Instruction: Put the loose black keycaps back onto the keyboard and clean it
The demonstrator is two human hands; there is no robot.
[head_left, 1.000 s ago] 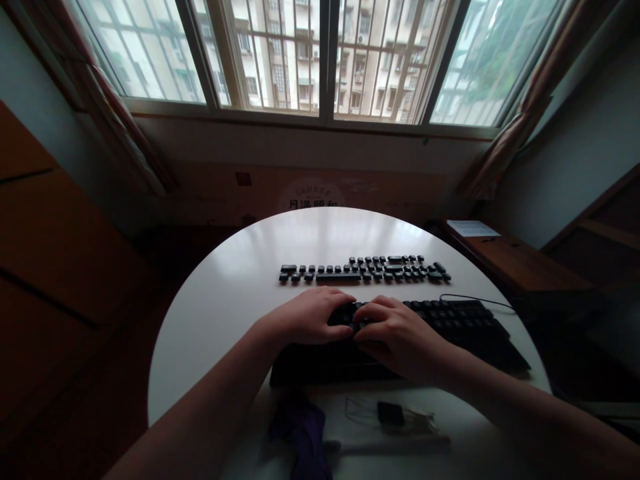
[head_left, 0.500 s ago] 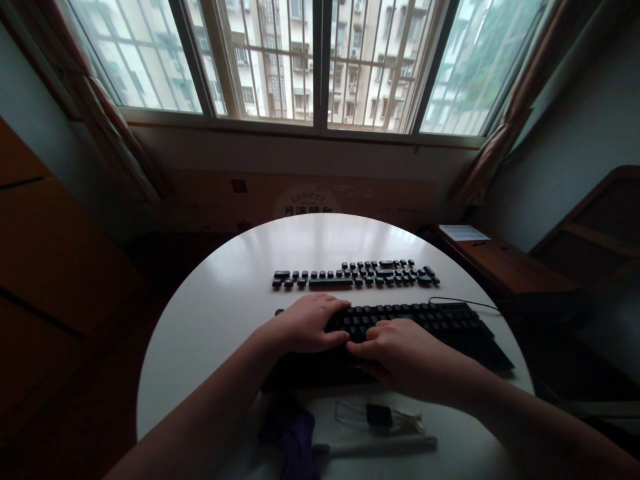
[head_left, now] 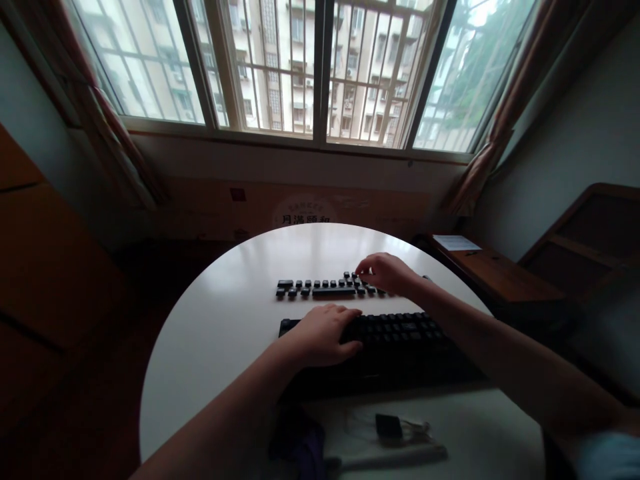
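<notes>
A black keyboard (head_left: 400, 327) lies on the round white table, partly covered by my forearms and left hand. My left hand (head_left: 325, 333) rests on its left part, fingers stretched over the keys and thumb along the front. Beyond the keyboard, loose black keycaps (head_left: 333, 293) stand in rows, among them a long space bar. My right hand (head_left: 387, 272) is over the right part of these rows. Its fingertips are pinched down at a small keycap, mostly hidden by the fingers. The right end of the keyboard is behind my right forearm.
On the near side of the table (head_left: 200, 320) lie a purple cloth (head_left: 300, 443), a small black square piece (head_left: 389, 426) with wire tools, and a pale stick-like tool (head_left: 395, 459). A wooden side table (head_left: 500, 270) with a paper sheet stands at right, below the window wall.
My right hand has left the keyboard and reached forward to the loose keycaps. My left hand stays on the keyboard. The view has tilted slightly up.
</notes>
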